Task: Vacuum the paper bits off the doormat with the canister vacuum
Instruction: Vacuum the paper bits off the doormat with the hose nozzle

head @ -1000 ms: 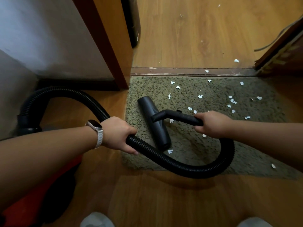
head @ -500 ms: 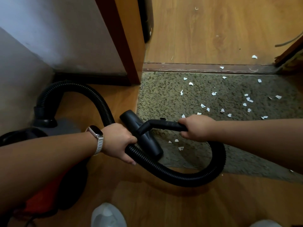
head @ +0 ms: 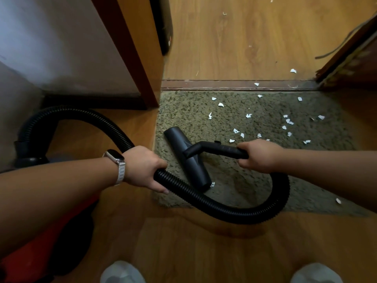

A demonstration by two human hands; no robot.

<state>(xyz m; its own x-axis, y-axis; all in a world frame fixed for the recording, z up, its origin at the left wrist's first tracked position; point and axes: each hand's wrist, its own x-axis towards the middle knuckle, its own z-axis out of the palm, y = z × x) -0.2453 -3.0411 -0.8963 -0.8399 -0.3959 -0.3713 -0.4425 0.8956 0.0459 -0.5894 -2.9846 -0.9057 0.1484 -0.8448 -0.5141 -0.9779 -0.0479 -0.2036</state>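
Observation:
A green shaggy doormat (head: 187,111) lies before the door threshold, with several white paper bits (head: 286,121) scattered over its middle and right. The black floor nozzle (head: 188,160) rests on the mat's left part, one paper bit at its near end. My right hand (head: 259,155) grips the black handle tube (head: 220,149) joined to the nozzle. My left hand (head: 145,167), a watch on its wrist, holds the ribbed black hose (head: 224,209), which loops under the handle and arcs left to the red and black canister (head: 40,252) at the lower left.
A wooden door frame (head: 142,64) and grey wall stand left of the mat. The threshold strip (head: 234,84) runs behind it, with a few paper bits on the wood floor beyond. A dark door edge (head: 350,58) is at the far right. My shoes (head: 122,272) show at the bottom.
The nozzle was pulled back toward the mat's near left corner, then pushed forward again onto the mat. Several paper bits near its earlier spot are gone.

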